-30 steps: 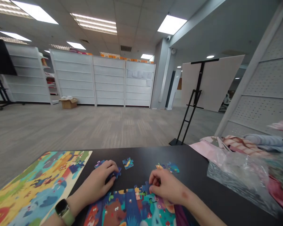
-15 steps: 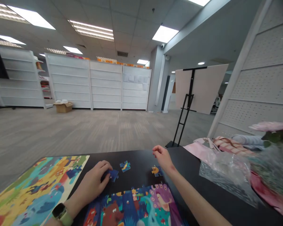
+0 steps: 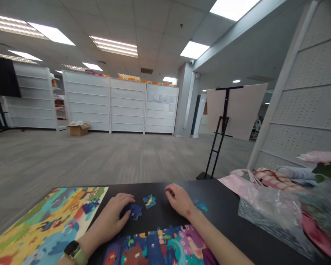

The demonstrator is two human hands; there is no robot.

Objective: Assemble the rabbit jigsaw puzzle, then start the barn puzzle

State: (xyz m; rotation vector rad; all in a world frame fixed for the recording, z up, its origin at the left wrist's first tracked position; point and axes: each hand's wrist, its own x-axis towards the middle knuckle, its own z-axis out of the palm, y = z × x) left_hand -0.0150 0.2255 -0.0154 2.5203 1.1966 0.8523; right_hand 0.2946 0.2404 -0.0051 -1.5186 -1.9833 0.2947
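My left hand [image 3: 117,211] rests on the black table with its thumb and fingers apart. A dark blue puzzle piece [image 3: 136,212] lies flat at its fingertips, partly beneath them. My right hand [image 3: 180,200] is closed, its fingers curled inward; whatever they may hold is hidden. Between the hands lies a loose blue puzzle piece with yellow [image 3: 149,201]. Just right of my right wrist is a teal-blue piece [image 3: 201,205], partly covered by it. Nearest me is the partly assembled jigsaw puzzle [image 3: 151,248], showing a brown bear and a purple creature; my right forearm overlaps its right side.
A colourful yellow picture sheet [image 3: 57,217] lies at the left of the table [image 3: 223,221]. Clear plastic wrapping [image 3: 270,206] and pink cloth occupy the right. Beyond stand a black easel [image 3: 217,143], white shelves [image 3: 127,106] and a cardboard box [image 3: 78,129].
My right hand has moved left and nearer to me, uncovering the teal-blue piece. The orange-and-blue piece beside my right wrist is now out of sight. My left hand stays by the dark blue piece.
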